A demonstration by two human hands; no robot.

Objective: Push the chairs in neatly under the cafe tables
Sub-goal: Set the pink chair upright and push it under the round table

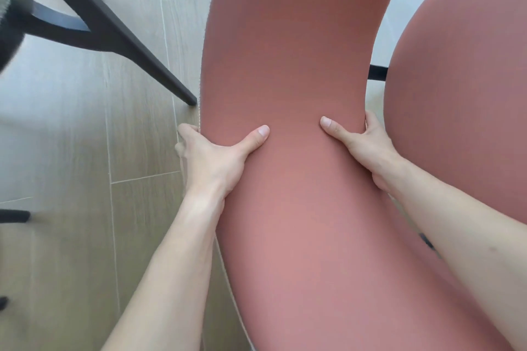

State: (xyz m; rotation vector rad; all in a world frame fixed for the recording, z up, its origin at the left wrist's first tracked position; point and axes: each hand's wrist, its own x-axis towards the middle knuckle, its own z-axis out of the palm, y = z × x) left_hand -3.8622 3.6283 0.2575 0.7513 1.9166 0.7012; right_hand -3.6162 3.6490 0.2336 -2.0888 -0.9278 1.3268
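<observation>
At ten o'clock a dark chair leg [122,37] slants over the plank floor [71,151]. The left hand [216,157] grips the nine o'clock edge of the pink chair back [285,65], which runs from twelve to six through the centre. The right hand [362,148] clamps its three o'clock edge.

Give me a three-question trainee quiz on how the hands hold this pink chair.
1. True or false: the left hand and right hand both grip the pink backrest.
2. The dark chair leg meets the floor: A) left of the backrest, B) right of it, C) on top of it.
3. Fill in: on each hand, the ___ lies across the backrest's broad face while the other fingers wrap its edge.

Key: 1 true; 2 A; 3 thumb.
</observation>
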